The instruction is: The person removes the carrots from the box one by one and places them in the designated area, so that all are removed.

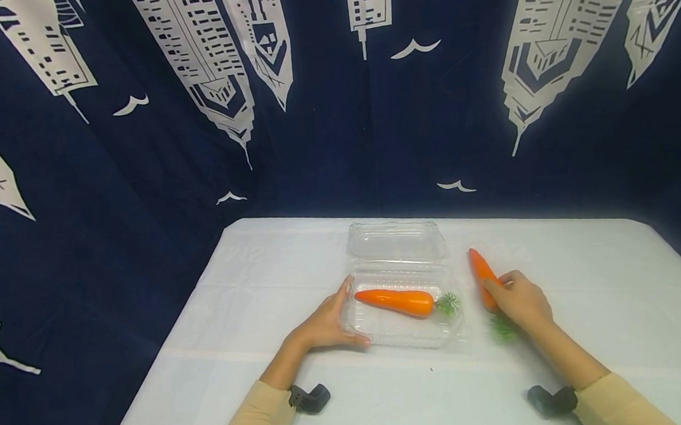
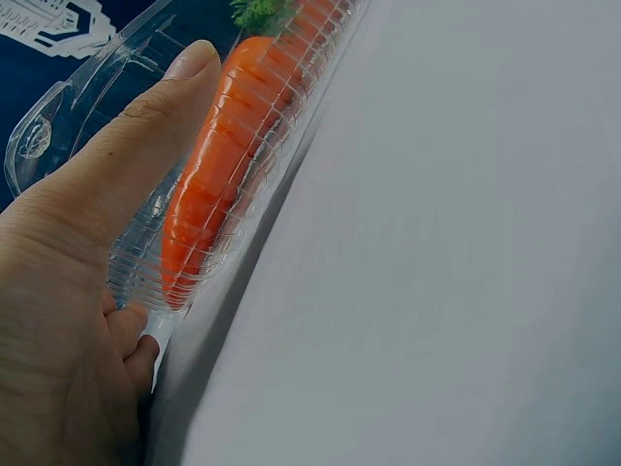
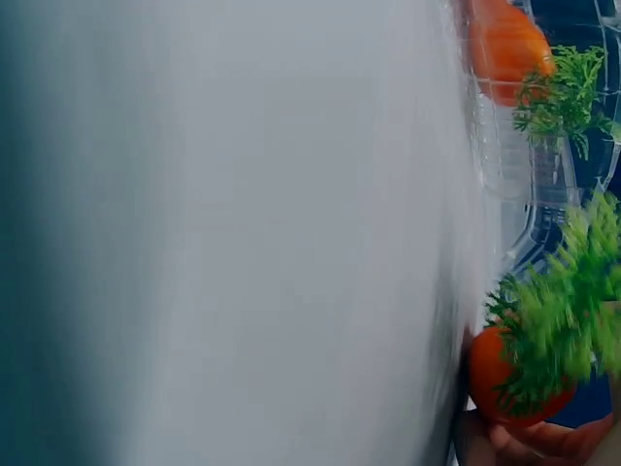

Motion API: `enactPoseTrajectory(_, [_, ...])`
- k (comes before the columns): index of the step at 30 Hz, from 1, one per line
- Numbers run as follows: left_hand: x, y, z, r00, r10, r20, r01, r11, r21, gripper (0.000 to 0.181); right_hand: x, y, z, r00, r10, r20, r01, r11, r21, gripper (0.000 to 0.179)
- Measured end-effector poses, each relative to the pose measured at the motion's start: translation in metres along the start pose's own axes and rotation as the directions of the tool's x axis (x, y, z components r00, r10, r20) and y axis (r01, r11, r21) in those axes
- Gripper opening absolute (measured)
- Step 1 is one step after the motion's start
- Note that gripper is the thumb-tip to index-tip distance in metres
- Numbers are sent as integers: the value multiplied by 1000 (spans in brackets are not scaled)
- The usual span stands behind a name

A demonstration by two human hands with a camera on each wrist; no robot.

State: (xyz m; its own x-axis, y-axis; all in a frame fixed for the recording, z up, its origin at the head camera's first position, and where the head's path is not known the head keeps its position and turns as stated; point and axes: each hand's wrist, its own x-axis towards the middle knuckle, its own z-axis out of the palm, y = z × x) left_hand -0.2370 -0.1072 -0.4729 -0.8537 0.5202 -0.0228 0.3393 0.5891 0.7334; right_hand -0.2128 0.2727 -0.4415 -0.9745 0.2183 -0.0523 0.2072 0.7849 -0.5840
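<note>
A clear plastic clamshell container [image 1: 410,339] lies opened on the table, its lid [image 1: 397,241] folded back on the far side. Inside the tray rests an orange carrot [image 1: 394,301] with a green leafy top, its tip pointing left. My left hand [image 1: 325,324] grips the container's left end, thumb at the near side and fingers toward the back; the left wrist view shows the thumb [image 2: 146,136] against the clear wall. To the right of the container, my right hand [image 1: 521,298] holds a second carrot [image 1: 482,269], tip pointing away and green top [image 3: 572,301] toward the wrist.
A white-covered table [image 1: 249,266] spreads under everything. Behind it hangs a dark blue cloth [image 1: 336,153] printed with white buildings and birds. Each wrist wears a dark band-mounted device, seen at the left cuff [image 1: 310,399] and the right cuff [image 1: 552,400].
</note>
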Motion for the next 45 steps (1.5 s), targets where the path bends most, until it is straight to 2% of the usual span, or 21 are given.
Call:
enactPoseTrajectory(12, [-1,2,0,1000,-5,-1,5,1000,1,133,-2,-14,-13,998,-9,-67,9,1000,-5,56])
enactPoseTrajectory(18, [-1,2,1,1000,-8,-5,8,1000,-2,133,-7,-29,-17,996,-62,-72,61,998,-6,55])
enactPoseTrajectory(25, [-1,2,0,1000,-13,0,13,1000,-9,133,-16,-48,-11,991,-105,-85,113,989,92,51])
enactPoseTrajectory(32, [-2,4,-1,1000,-14,6,14,1000,-3,132,-21,-69,-2,984,-143,-107,164,963,215,40])
enactPoseTrajectory(36, [-1,3,0,1000,-8,3,8,1000,9,133,-22,-76,5,974,-182,-136,211,946,244,36])
enactPoseTrajectory(39, [-1,2,0,1000,-8,1,8,1000,16,132,-21,-80,13,957,-251,-145,280,929,240,33])
enactPoseTrajectory(43, [-1,2,0,1000,-13,2,13,1000,13,132,-19,-84,24,931,-345,-116,364,898,248,28])
enactPoseTrajectory(45, [-1,2,0,1000,-15,3,15,1000,11,132,-18,-86,29,925,-370,-87,380,892,245,27])
